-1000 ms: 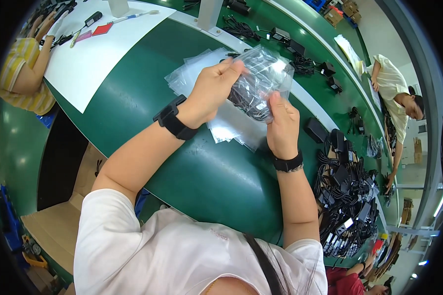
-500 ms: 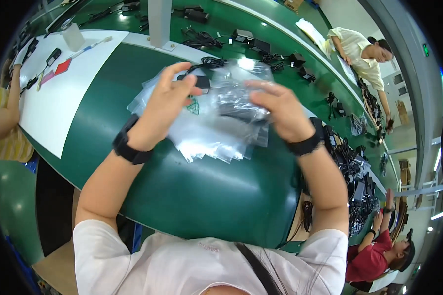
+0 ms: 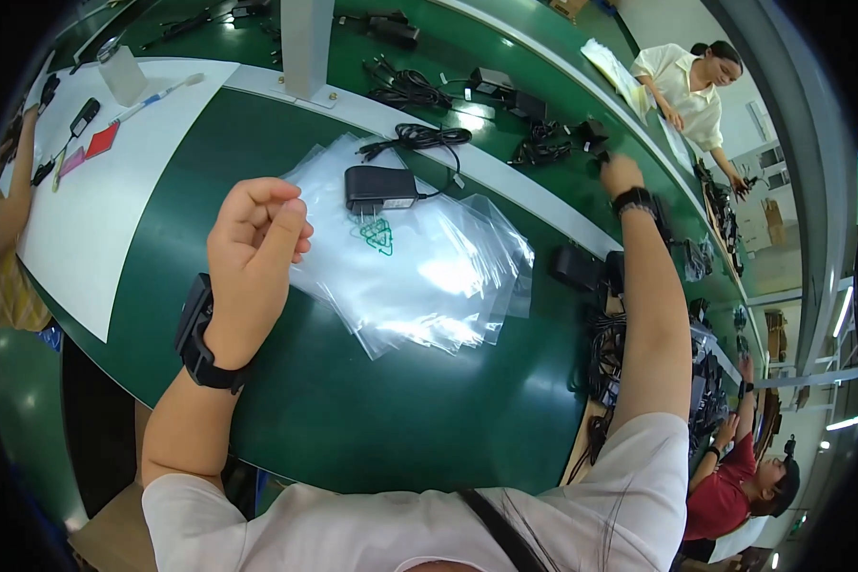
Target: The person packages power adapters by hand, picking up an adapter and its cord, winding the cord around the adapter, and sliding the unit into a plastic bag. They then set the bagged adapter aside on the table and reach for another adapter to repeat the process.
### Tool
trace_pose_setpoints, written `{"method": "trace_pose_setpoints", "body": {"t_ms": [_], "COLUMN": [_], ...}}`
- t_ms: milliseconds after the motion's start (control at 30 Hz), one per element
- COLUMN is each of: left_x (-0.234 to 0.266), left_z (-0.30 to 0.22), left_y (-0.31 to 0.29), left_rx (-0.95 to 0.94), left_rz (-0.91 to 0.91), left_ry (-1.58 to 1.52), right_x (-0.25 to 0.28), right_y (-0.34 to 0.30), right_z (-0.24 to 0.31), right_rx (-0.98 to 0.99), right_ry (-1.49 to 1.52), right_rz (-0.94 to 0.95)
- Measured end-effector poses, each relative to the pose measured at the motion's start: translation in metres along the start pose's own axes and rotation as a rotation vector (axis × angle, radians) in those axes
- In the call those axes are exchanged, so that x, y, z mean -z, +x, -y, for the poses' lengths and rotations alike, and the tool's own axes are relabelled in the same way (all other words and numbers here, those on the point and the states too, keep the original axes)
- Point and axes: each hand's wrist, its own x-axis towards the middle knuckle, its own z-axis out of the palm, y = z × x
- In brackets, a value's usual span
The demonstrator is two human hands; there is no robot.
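Observation:
A black power adapter (image 3: 377, 188) with metal prongs and a coiled cable (image 3: 431, 136) lies at the far end of a fanned stack of clear plastic bags (image 3: 419, 296). The bags carry a green triangle mark. My left hand (image 3: 250, 262) is raised beside the stack's left edge, fingers curled and thumb pressed toward the fingertips, with nothing visible in them. Far to the right, my stretched-out right hand (image 3: 623, 173) is over the green strip beyond the pale rail, close to other black adapters. Motion blurs its fingers, and what they hold, if anything, is hidden.
A pile of black adapters and cables (image 3: 705, 391) is beyond my right forearm. More adapters (image 3: 491, 81) lie on the far green strip. A metal post (image 3: 305, 48) rises at the back. White sheet (image 3: 114, 210), bottle and brush are left. Several co-workers sit around.
My right hand has moved right and away from the stack, and the bagged black item it held no longer shows. My left hand has drawn back leftward from the adapter.

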Motion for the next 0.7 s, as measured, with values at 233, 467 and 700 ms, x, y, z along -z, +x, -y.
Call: {"method": "trace_pose_setpoints", "body": {"t_ms": [233,467,700], "left_x": [0.0,-0.009,-0.049], "left_z": [0.008,0.007,-0.004], "left_y": [0.002,0.001,-0.002], "left_rx": [-0.065,0.089,0.794], "left_rz": [-0.006,0.082,0.484], "left_ry": [0.034,-0.045,-0.804], "right_x": [0.01,0.099,0.211], "right_y": [-0.025,-0.048,-0.253], "right_z": [0.08,0.016,0.112], "right_rx": [-0.146,0.112,0.754], "right_ry": [0.812,1.328,1.453], "right_rz": [0.251,-0.337,0.135]}}
